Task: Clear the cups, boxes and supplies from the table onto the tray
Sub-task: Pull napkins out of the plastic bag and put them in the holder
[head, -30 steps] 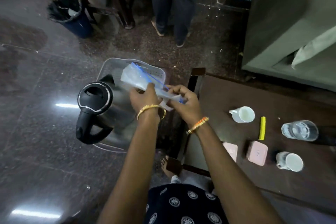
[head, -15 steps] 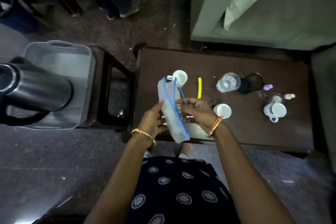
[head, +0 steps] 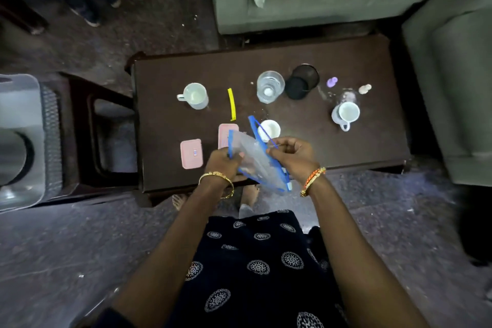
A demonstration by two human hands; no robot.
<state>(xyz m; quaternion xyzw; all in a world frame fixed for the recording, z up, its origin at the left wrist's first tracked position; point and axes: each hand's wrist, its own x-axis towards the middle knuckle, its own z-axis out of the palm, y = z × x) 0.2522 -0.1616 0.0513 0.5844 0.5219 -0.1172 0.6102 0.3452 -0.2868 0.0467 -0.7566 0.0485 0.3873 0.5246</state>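
Clear blue-edged pouch (head: 255, 160) held open over the near edge of the table (head: 372, 141).

Left hand (head: 222, 161) pinching one blue rim, right hand (head: 295, 156) curled round the other. Just beyond the grip: two pink boxes (head: 191, 153), a white cup (head: 269, 129). Farther out: yellow strip (head: 232, 104), mug (head: 195, 95), glass (head: 270, 86). Well left of the grip: grey tray (head: 49, 138).

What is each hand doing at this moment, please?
Left hand: grips the left edge of the clear plastic pouch.
Right hand: pinches the pouch's right side, fingers curled on it.
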